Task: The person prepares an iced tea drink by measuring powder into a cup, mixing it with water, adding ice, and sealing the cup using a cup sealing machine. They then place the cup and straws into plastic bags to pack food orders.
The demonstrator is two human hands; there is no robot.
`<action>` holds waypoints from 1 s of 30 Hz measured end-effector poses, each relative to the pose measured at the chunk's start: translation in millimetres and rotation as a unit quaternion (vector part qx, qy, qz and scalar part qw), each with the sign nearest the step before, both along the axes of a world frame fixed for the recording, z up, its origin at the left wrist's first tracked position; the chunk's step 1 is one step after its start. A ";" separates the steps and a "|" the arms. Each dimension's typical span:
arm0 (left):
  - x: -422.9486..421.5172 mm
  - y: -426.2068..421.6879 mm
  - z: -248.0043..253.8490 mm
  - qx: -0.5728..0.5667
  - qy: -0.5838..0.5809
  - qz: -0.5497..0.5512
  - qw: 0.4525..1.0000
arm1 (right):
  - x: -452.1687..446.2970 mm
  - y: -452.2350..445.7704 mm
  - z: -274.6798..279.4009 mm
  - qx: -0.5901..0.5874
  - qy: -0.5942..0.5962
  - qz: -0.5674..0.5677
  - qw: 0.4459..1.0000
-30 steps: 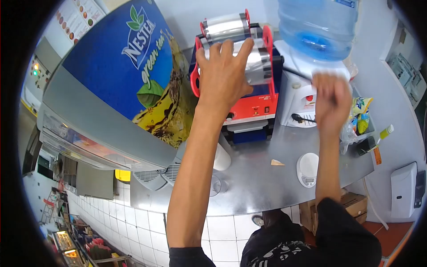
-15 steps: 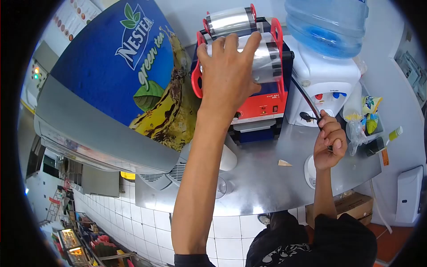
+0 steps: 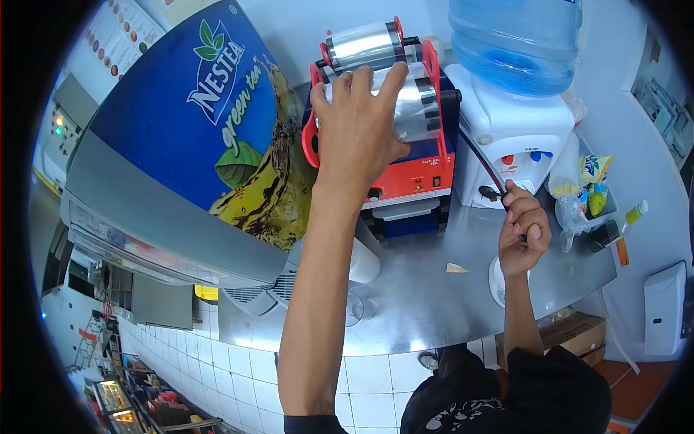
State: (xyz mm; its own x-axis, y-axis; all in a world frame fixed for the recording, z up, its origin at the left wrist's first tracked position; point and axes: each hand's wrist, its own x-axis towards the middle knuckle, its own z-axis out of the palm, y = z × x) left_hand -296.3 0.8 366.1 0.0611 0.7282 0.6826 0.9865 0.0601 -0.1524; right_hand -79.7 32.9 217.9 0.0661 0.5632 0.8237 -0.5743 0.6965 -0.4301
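Note:
A red and dark-blue cup sealing machine (image 3: 408, 176) stands on the steel counter. Over its front film roll (image 3: 419, 108) my left hand (image 3: 356, 130) lies with fingers spread and bent, the thumb pointing right; the palm side is hidden. A second film roll (image 3: 363, 47) sits behind it. My right hand (image 3: 524, 230) is closed round the lower end of the machine's long black lever (image 3: 483, 160), which slants down to the right. A clear cup (image 3: 359, 309) and a white cylinder, perhaps stacked cups (image 3: 365, 262), stand below my left forearm.
At left rises a large Nestea dispenser (image 3: 166, 152). A white water dispenser (image 3: 517, 130) with a blue bottle (image 3: 517, 47) stands right of the sealer. Further right are a tray of packets (image 3: 596, 188) and a small bottle (image 3: 636, 212). A paper scrap (image 3: 457, 268) lies on the counter (image 3: 426, 304).
The view has shifted slightly, so the machine and both hands appear a little further left and lower. Both hands keep their places on the roll and the lever.

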 end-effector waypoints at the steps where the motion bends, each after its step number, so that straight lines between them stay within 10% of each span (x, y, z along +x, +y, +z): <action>1: 0.2 0.5 0.5 0.000 0.001 0.000 1.000 | 0.2 0.3 -0.1 0.001 -0.001 -0.001 1.000; 30: 0.2 -1.3 3.2 0.009 -0.011 -0.010 1.000 | -4.4 0.7 27.5 -0.016 0.008 0.010 1.000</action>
